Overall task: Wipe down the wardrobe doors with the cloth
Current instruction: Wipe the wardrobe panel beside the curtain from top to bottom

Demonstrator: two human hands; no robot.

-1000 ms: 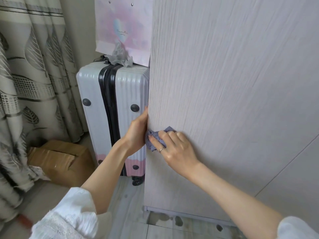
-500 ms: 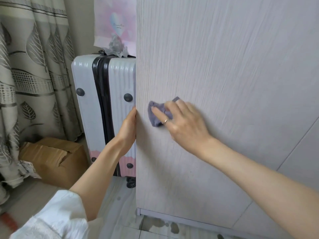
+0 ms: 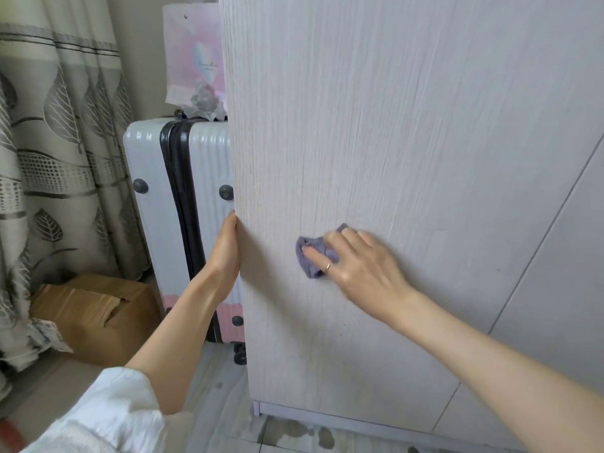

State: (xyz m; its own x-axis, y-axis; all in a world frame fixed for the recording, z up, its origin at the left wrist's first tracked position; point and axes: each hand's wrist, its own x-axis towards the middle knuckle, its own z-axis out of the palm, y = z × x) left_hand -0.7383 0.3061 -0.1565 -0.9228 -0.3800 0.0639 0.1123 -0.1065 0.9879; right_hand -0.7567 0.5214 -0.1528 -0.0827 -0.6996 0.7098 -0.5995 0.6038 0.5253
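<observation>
Pale wardrobe door shows a matt, fine wood-grain finish. The cloth looks soft and nubby, purple-grey. Beside it, the suitcase is ribbed, glossy hard plastic; the box is dull brown cardboard; the curtain is woven fabric.

The wardrobe door is a tall, pale panel with fine vertical wood grain, standing upright. A small, crumpled purple-grey cloth lies flat against its lower middle, well in from the door's left edge.
</observation>
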